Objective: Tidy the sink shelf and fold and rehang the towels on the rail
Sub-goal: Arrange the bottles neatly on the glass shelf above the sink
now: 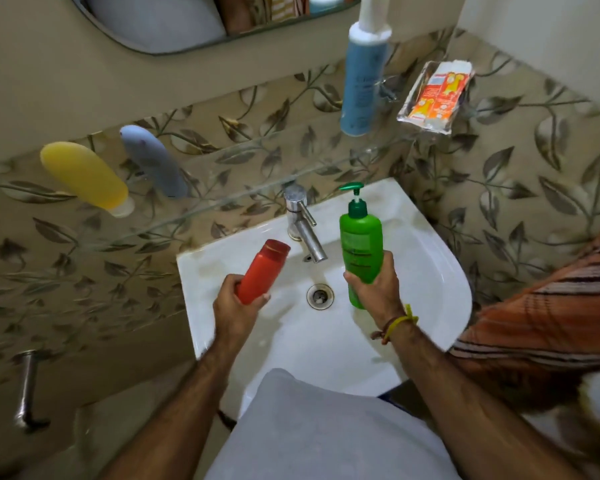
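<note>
Left grip: wraps red plastic bottle, lifted clear above the white basin.
Right grip: clasps green pump bottle upright, likely bound for the glass shelf.

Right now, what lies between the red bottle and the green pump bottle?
In the head view, the chrome tap and the drain of the white sink lie between the red bottle and the green pump bottle.

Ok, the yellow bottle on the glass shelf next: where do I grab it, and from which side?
Grip the yellow bottle round its wide middle, coming from the front over the glass shelf edge. It stands cap-down on a narrow white cap, so it probably tips easily. The grey bottle stands close on its right, so avoid that side.
</note>
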